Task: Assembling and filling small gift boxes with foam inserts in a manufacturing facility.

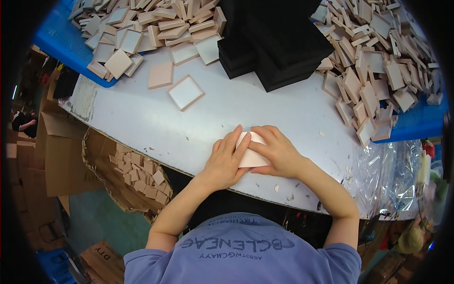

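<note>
Near the front edge of the table, a small pale pink cardboard box (248, 160) lies between my two hands. My left hand (226, 158) closes on its left side, fingers pointing away from me. From the right, my right hand (278, 152) grips it, with fingers across the top and far side. The fingers cover much of the box, so I cannot tell whether it is one piece or two fitted together. Farther off to the left lie a shallow box half (186, 92), showing its white inside, and a pink one (161, 75) with its plain face up.
Stacked black foam pads (283, 47) stand at the far middle. Heaps of box halves fill a blue crate (61, 52) on the left and another blue crate (418, 124) on the right. Below the table's left edge, a carton (101, 177) holds many small boxes. Clear plastic (385, 177) lies right.
</note>
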Motion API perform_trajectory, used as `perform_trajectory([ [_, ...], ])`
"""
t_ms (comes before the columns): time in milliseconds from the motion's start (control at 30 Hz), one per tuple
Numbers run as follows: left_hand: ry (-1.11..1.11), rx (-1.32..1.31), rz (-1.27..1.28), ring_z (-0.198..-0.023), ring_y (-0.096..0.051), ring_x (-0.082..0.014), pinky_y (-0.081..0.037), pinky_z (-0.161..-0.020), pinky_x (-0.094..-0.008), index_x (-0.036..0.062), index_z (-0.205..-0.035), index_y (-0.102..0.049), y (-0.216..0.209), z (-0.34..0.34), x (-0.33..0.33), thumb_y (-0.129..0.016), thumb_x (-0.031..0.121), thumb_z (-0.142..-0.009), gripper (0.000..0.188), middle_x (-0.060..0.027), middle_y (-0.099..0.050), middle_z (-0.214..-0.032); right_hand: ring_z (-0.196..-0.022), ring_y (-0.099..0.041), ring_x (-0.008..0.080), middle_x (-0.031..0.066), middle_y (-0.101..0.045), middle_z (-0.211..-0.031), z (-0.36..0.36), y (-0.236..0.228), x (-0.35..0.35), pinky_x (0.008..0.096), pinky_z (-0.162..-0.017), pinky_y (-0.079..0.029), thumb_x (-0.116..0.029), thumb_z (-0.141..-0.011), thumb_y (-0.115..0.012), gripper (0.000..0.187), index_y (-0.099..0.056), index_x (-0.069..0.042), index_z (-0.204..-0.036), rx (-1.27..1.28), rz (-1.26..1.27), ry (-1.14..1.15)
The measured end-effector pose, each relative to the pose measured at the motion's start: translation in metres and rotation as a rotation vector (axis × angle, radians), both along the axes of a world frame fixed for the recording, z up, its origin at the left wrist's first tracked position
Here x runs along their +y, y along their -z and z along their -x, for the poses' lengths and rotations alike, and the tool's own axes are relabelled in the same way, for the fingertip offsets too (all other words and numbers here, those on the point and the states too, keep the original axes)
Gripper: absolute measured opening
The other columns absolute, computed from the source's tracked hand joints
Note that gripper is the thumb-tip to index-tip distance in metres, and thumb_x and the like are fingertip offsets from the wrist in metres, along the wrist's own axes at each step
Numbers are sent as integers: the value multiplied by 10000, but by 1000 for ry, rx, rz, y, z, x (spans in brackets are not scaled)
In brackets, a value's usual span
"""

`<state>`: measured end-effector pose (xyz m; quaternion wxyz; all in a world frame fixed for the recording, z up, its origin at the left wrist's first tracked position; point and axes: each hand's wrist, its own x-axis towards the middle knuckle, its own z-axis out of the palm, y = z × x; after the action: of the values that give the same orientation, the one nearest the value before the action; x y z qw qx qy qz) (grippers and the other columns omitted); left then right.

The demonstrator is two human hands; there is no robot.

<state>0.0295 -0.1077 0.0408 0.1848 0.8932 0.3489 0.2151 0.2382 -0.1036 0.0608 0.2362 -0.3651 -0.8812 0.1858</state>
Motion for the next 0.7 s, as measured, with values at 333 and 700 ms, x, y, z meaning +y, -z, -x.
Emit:
perform_trajectory([
  [333,21,20,120,-1238,-342,-382,-288,-991,-457,17,-1388,-276,0,1,4,-707,207,-715,822,-279,-247,-1388,-1116,-431,366,173,-427,-1275,-3,-3,-1,433,-916,-415,-280,-599,-798,644,-566,-94,-1170,-77,34,0],
  [700,5,179,-1,-1317,-249,-363,-190,-1043,-497,-41,-1365,-284,-2,3,2,-628,479,-753,873,-253,-261,-1413,-1118,-447,377,205,-469,-1216,3,-10,17,509,-1010,-305,-313,-752,-687,538,-506,-28,-1171,-174,-56,-15],
])
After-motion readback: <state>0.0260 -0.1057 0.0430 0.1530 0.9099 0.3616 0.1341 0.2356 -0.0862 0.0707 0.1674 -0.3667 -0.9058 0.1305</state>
